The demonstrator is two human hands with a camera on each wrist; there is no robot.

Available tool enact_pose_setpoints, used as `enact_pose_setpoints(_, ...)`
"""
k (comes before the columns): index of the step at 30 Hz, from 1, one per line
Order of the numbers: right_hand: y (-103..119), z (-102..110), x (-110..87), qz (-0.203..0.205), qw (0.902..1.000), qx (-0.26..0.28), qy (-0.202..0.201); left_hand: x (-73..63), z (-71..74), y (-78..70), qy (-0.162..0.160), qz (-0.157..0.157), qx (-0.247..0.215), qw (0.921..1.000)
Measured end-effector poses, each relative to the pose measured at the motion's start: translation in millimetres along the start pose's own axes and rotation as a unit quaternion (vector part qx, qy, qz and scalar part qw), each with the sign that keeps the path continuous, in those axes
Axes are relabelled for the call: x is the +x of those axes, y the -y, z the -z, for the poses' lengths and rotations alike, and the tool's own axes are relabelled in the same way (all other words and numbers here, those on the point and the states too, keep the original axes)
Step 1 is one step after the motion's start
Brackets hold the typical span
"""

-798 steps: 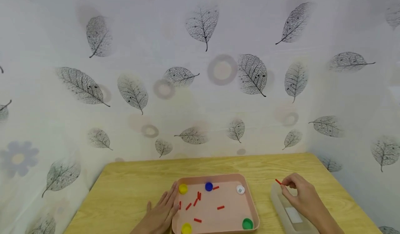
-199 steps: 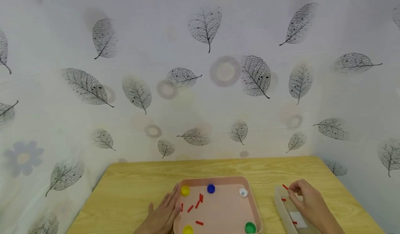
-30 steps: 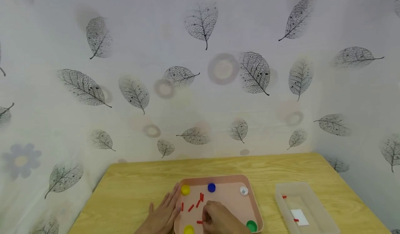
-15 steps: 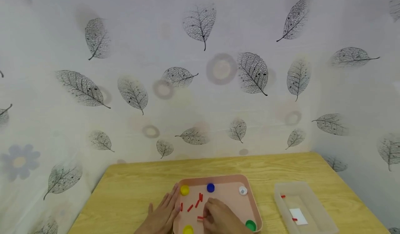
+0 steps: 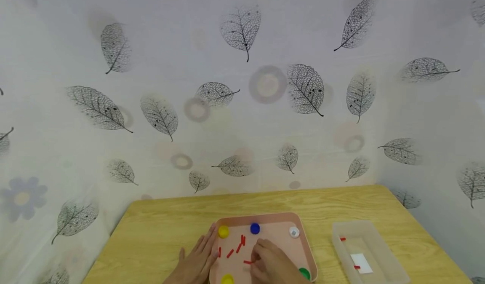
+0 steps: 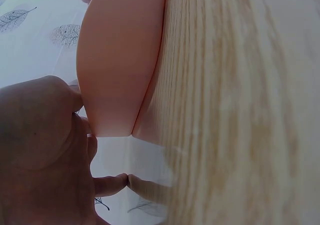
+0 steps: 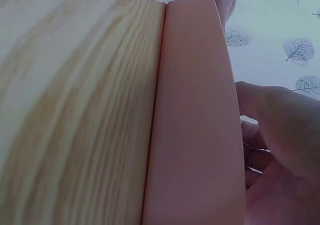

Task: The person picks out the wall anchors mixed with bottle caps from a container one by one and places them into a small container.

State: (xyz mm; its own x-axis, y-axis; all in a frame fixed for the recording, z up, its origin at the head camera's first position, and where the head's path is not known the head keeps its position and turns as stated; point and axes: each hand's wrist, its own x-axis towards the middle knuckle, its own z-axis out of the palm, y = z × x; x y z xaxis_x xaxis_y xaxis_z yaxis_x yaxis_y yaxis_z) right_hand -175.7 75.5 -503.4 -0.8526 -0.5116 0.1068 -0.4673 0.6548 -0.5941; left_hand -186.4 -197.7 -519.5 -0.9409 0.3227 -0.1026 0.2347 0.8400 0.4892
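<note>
A pink tray (image 5: 265, 219) holds several short red sticks (image 5: 239, 247) and several small round caps. In the head view my right hand (image 5: 273, 263) is over the tray's lower middle, its thumb and forefinger pinching one end of a red stick (image 5: 247, 262). The tray wall hides those fingertips in the right wrist view. My left hand (image 5: 195, 258) lies along the tray's left side, its fingers extended and touching the rim. From the left wrist, that hand (image 6: 45, 140) appears beside the outer tray wall (image 6: 120, 60).
A translucent bin (image 5: 388, 254) stands right of the tray on the wooden table (image 5: 159, 221). Inside it are a white card (image 5: 362, 263) and two red sticks. Yellow (image 5: 223, 231), blue (image 5: 255, 228), white (image 5: 294, 232) and green (image 5: 304, 273) caps sit near the tray's edges. A leaf-patterned wall rises behind.
Over the last second my right hand has shifted slightly up and right with the pinched stick. Since the oldest frame, two sticks have left the tray's right half; two now show in the bin.
</note>
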Motion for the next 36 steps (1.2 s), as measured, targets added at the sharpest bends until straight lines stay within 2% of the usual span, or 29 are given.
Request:
enact_pose_setpoints(6,-3,4,-5.6,-0.009,0.9999,0.007,-0.006,0.2,-1.0,1.1,-0.002,0.000,0.000,1.0000)
enact_pose_setpoints(12,-6,9,-13.4,0.041,0.9974,-0.012,-0.058,-0.8,0.7,0.3,-0.003,0.001,0.005,1.0000)
enact_pose_setpoints(16,-10,13,-17.1,0.081,0.9913,-0.036,-0.097,-1.2,2.0,-0.8,-0.002,0.001,0.002,1.0000)
enact_pose_setpoints(21,-15,19,-24.2,0.103,0.9838,-0.059,-0.134,-1.5,2.6,0.0,-0.002,-0.003,0.000,1.0000)
enact_pose_setpoints(26,-23,25,-30.8,0.126,0.9781,-0.053,-0.157,-4.2,4.2,1.6,-0.004,0.001,0.008,1.0000)
enact_pose_setpoints(31,-32,32,-39.1,0.130,0.9771,-0.042,-0.163,-3.5,2.2,1.9,0.000,-0.006,-0.007,1.0000)
enact_pose_setpoints(36,-38,45,-44.1,0.086,0.9798,-0.051,-0.173,-2.7,0.6,1.2,-0.009,-0.013,-0.008,0.9998)
